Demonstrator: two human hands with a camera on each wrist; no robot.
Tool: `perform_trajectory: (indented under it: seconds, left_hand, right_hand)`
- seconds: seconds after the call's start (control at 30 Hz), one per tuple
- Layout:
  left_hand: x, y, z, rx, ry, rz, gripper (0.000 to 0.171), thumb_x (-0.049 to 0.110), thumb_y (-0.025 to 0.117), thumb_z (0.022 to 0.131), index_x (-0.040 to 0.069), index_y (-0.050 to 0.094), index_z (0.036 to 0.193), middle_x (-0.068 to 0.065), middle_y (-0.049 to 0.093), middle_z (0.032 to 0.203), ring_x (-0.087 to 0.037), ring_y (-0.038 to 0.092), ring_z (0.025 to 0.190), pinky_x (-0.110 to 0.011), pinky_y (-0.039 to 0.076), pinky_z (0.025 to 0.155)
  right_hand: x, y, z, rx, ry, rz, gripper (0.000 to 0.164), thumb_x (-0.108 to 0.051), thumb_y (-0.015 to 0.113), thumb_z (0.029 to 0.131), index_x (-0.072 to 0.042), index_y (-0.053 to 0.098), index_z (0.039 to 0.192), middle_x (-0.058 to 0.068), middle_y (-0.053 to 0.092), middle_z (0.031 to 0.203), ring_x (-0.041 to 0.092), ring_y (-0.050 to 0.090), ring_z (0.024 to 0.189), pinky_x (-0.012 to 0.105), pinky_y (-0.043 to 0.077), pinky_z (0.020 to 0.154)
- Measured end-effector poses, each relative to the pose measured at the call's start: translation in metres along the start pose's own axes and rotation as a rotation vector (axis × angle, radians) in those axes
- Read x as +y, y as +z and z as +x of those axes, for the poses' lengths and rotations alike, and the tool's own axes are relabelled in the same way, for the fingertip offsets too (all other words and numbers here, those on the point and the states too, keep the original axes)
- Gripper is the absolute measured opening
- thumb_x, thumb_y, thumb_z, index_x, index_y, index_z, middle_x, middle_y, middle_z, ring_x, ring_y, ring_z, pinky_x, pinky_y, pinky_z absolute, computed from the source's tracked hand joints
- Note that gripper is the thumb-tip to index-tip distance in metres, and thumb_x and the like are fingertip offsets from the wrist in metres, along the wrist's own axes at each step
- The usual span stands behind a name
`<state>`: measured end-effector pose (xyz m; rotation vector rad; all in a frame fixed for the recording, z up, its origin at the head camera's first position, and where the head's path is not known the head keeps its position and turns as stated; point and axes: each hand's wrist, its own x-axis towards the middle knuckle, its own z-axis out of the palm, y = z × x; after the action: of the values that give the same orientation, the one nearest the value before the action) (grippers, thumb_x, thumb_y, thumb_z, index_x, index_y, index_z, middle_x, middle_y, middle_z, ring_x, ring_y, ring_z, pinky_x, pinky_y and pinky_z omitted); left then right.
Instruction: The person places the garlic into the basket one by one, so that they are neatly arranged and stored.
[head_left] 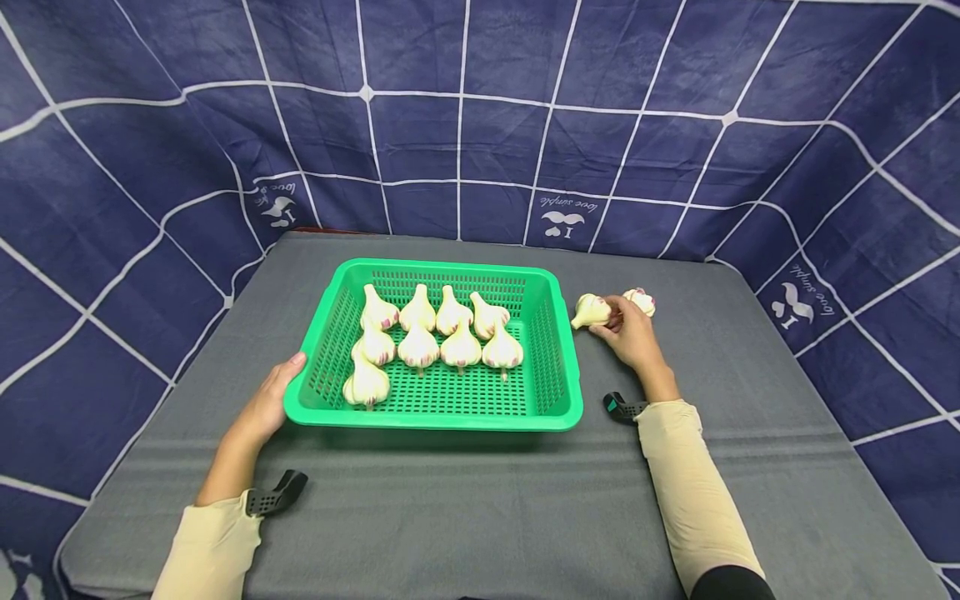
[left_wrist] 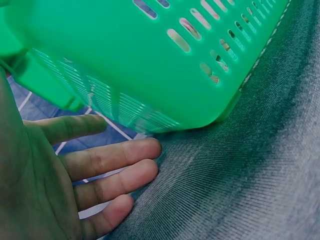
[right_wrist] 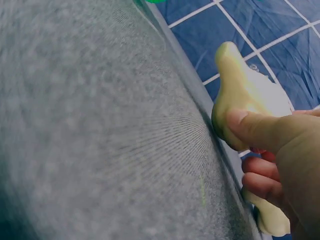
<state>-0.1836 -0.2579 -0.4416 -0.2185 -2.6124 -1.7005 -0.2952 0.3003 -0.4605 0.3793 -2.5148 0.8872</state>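
Note:
A green plastic basket (head_left: 432,419) stands on the grey cloth, with several garlic bulbs (head_left: 418,346) set in rows inside it. At its left end is my left hand (head_left: 267,400). The left wrist view shows that hand's fingers (left_wrist: 117,155) extended beside the basket wall, curled round nothing; its thumb is mostly hidden near the rim. To the right of the basket, my right hand (head_left: 632,332) pinches a garlic bulb (head_left: 592,311) between thumb and fingers, its stem pointing left. Another garlic bulb (head_left: 640,301) lies just behind that hand, and shows below the fingers in the right wrist view.
Grey cloth (head_left: 465,517) covers the table. Dark blue curtains (head_left: 495,142) with white grid lines hang behind it and at both sides. Each wrist carries a black strap device (head_left: 277,493).

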Motion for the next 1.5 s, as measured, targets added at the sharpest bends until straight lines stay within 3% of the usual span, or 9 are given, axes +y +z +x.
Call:
perform_trajectory:
  seconds: [0.2,0.37,0.7,0.97,1.13,1.33,1.5]
  left_hand:
    - [0.001,0.000,0.000,-0.005,0.007,0.000,0.055,0.030,0.023,0.107,-0.009,0.061,0.098,0.009,0.061,0.079,0.000,0.054,0.078,-0.015,0.038,0.077]
    - [0.002,0.001,0.000,-0.008,0.026,-0.007,0.056,0.029,0.023,0.107,-0.010,0.060,0.097,0.009,0.061,0.077,-0.001,0.054,0.076,-0.016,0.039,0.075]
    - [0.001,0.001,-0.001,-0.010,0.023,-0.013,0.055,0.029,0.023,0.107,-0.009,0.061,0.095,0.009,0.061,0.076,-0.001,0.054,0.074,-0.016,0.039,0.074]
    - [0.001,0.001,0.000,-0.008,0.014,-0.007,0.054,0.029,0.023,0.107,-0.007,0.061,0.093,0.007,0.060,0.075,-0.002,0.054,0.073,-0.016,0.039,0.074]
    - [0.000,0.000,0.000,-0.006,0.006,0.009,0.054,0.029,0.023,0.107,-0.006,0.061,0.093,0.006,0.060,0.076,-0.001,0.053,0.075,-0.016,0.038,0.075]
    - [-0.001,0.000,0.001,-0.006,0.015,0.004,0.053,0.028,0.023,0.107,-0.007,0.060,0.094,0.008,0.060,0.075,-0.001,0.053,0.074,-0.016,0.038,0.074]
    - [-0.001,0.000,0.002,-0.010,0.027,0.010,0.054,0.029,0.022,0.107,-0.007,0.061,0.093,0.009,0.060,0.074,-0.001,0.053,0.073,-0.016,0.039,0.074]
  right_hand:
    - [-0.002,-0.002,0.000,0.005,0.063,0.057,0.051,-0.005,0.085,0.077,0.009,0.060,0.119,0.020,0.063,0.090,0.031,0.064,0.076,0.017,0.045,0.065]
    - [-0.007,-0.005,0.001,0.001,0.101,0.076,0.052,-0.009,0.084,0.079,0.010,0.059,0.121,0.020,0.063,0.089,0.031,0.064,0.076,0.009,0.041,0.063]
    - [-0.010,-0.006,0.003,0.040,0.181,0.203,0.051,-0.008,0.083,0.080,0.011,0.060,0.122,0.020,0.064,0.091,-0.004,0.055,0.068,0.009,0.044,0.060]
    - [-0.016,-0.010,0.008,0.082,0.236,0.342,0.050,-0.005,0.082,0.080,0.013,0.061,0.121,0.018,0.063,0.091,-0.004,0.056,0.068,0.009,0.046,0.062]
    - [-0.045,-0.023,0.007,0.087,0.211,0.398,0.046,0.002,0.079,0.081,0.020,0.059,0.118,0.017,0.064,0.087,0.001,0.058,0.068,0.010,0.047,0.062]
    - [-0.071,-0.035,0.008,0.097,0.189,0.359,0.043,0.003,0.077,0.082,0.019,0.060,0.118,0.032,0.064,0.094,0.001,0.059,0.071,0.010,0.047,0.066]
    - [-0.070,-0.034,0.008,0.107,0.183,0.369,0.042,0.004,0.078,0.081,0.021,0.060,0.116,0.033,0.065,0.095,-0.004,0.059,0.071,0.009,0.046,0.069]
